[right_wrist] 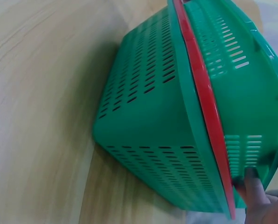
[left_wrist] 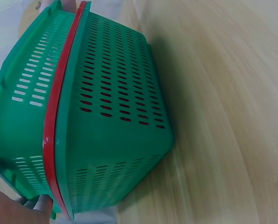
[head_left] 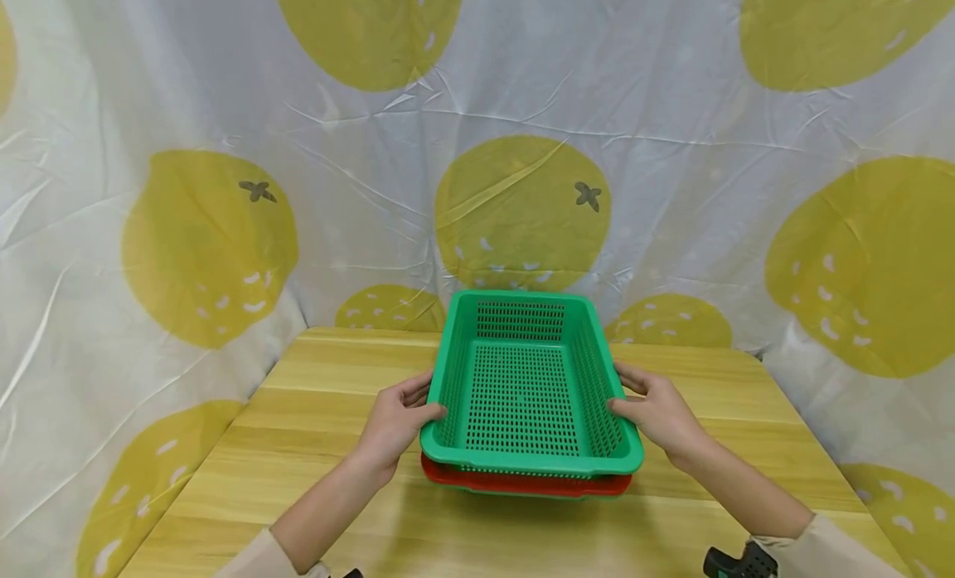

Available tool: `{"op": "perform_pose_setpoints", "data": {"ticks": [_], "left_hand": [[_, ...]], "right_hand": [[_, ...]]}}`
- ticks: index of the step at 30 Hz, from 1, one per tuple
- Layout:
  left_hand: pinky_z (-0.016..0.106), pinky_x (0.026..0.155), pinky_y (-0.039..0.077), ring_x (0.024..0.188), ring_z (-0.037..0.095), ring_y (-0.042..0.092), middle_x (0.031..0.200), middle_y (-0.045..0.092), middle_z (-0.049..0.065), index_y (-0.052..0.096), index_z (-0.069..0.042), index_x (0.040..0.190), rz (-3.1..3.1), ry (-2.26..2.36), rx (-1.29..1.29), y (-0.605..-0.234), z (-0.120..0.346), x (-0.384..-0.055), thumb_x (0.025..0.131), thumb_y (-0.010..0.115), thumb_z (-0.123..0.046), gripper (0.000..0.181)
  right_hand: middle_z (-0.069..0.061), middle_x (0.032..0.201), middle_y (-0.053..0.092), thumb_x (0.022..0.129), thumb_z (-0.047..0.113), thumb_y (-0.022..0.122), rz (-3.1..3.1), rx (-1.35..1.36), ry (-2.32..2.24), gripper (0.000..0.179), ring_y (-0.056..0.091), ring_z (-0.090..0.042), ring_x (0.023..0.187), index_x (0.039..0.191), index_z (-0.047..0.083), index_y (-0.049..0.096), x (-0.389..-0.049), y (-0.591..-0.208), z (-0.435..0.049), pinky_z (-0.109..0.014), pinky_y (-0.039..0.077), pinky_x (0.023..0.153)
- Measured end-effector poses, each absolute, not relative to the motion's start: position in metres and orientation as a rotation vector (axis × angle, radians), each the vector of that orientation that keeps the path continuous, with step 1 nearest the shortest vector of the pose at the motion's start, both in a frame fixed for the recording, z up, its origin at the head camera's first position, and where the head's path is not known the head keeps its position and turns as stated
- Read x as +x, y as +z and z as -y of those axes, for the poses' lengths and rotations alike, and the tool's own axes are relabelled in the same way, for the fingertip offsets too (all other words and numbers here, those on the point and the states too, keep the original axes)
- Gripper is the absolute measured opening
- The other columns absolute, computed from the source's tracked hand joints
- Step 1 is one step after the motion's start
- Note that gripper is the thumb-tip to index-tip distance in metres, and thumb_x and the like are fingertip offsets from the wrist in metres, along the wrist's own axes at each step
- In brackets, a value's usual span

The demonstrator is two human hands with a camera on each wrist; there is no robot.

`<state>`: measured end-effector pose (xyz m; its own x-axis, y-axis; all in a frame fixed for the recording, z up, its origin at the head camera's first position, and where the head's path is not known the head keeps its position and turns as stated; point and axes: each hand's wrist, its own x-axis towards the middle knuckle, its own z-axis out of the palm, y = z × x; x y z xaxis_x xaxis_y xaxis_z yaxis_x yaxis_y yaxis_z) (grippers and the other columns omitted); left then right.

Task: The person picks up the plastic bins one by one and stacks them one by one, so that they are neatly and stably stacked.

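Observation:
A green perforated basket sits uppermost in a nested stack, its inside bare. Below its rim shows the red rim of a red basket, and a second green basket is outermost at the bottom, on the table. In both wrist views the upper green basket stands partly out of the red one. My left hand grips its left rim, thumb over the edge and fingers outside. At the right rim my right hand holds it the same way. Most of the red basket is hidden inside the stack.
The stack stands on a light wooden table. Behind and at both sides hangs a pale cloth printed with yellow lemons, close to the table's far edge.

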<state>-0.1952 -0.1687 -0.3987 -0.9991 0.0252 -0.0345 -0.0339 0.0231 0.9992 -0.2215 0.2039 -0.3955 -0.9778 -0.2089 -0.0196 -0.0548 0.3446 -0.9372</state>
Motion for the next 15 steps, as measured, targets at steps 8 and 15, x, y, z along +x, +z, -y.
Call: {"op": "perform_pose_setpoints", "data": {"ticks": [8, 15], "left_hand": [[0.044, 0.104, 0.049, 0.137, 0.037, 0.05, 0.146, 0.056, 0.021, 0.052, 0.003, 0.148, -2.244, 2.143, -0.03, -0.407, 0.168, -0.196, 0.084, 0.071, 0.001, 0.068], [0.043, 0.106, 0.048, 0.141, 0.037, 0.046, 0.148, 0.052, 0.023, 0.048, 0.006, 0.15, -2.21, 2.154, -0.016, -0.417, 0.17, -0.194, 0.086, 0.07, 0.004, 0.068]], "right_hand": [[-0.027, 0.152, 0.047, 0.099, 0.01, 0.068, -2.582, -0.255, -1.575, 0.071, 0.042, -0.046, 0.141, 0.159, -0.004, 0.033, -0.221, -0.402, -0.206, -0.049, 0.053, 0.099], [-0.027, 0.153, 0.045, 0.099, 0.013, 0.071, -2.632, -0.255, -1.503, 0.072, 0.047, -0.044, 0.137, 0.158, -0.005, 0.034, -0.22, -0.408, -0.206, -0.048, 0.052, 0.1]]}}
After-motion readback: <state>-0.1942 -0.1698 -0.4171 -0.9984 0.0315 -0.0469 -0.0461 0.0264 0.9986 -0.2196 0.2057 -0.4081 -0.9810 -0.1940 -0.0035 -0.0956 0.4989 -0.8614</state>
